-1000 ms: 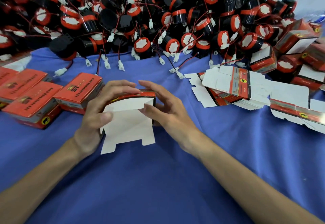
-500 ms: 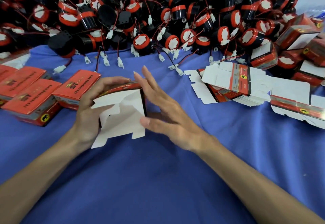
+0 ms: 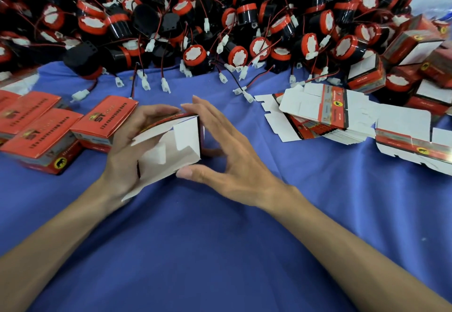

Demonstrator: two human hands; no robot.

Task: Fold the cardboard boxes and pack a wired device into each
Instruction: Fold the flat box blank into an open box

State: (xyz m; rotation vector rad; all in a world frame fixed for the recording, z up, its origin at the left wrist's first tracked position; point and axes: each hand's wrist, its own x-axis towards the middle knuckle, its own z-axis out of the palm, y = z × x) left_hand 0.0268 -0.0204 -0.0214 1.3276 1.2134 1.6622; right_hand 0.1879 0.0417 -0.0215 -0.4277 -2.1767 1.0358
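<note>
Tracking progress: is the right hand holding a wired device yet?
No, the right hand touches only the half-folded box, which the left hand grips.

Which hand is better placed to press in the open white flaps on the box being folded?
Right. The left hand grips the box and steadies it; the right hand holds nothing, its thumb at the box's lower edge, so it can probably push the flaps in.

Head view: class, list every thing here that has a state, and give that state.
half-folded box: end flaps open
left hand: grips the half-folded box
right hand: straight fingers touch the half-folded box
closed boxes: shut, lying flat
flat box blanks: unfolded, stacked
wired devices: unpacked, heaped
</note>
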